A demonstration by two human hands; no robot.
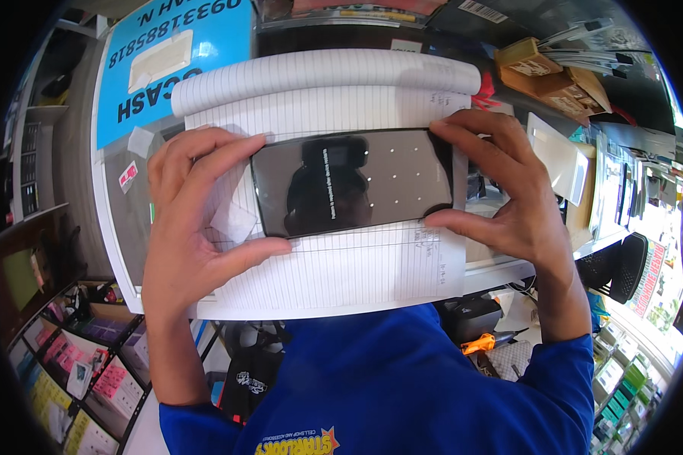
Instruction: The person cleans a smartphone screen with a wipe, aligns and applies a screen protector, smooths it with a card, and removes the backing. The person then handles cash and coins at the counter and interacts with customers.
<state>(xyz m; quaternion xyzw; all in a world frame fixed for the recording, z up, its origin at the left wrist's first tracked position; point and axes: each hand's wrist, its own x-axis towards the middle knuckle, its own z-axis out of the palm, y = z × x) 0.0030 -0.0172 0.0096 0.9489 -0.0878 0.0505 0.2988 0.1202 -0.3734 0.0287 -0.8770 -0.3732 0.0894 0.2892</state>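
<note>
A dark smartphone [313,187] lies sideways between my two hands, screen facing up. Its lit screen shows a grid of white dots and a line of text, over a dark reflection. My left hand [185,210] grips the left end, index fingertip at the upper corner and thumb at the lower one. At the other end, the index finger and thumb of my right hand [503,176] pinch the two right corners. Under the phone is a lined notebook [347,273] with some handwriting, its upper pages curled into a roll [330,74]. A small whitish square sheet [234,222] rests beside my left thumb.
The notebook lies on a white-edged glass counter [111,239]. A blue sign [171,62] with writing lies at the upper left. Upper right stands a brown box [552,79]. Stocked shelves [79,369] fill the lower left. An orange-handled tool [478,343] lies below the counter near my right forearm.
</note>
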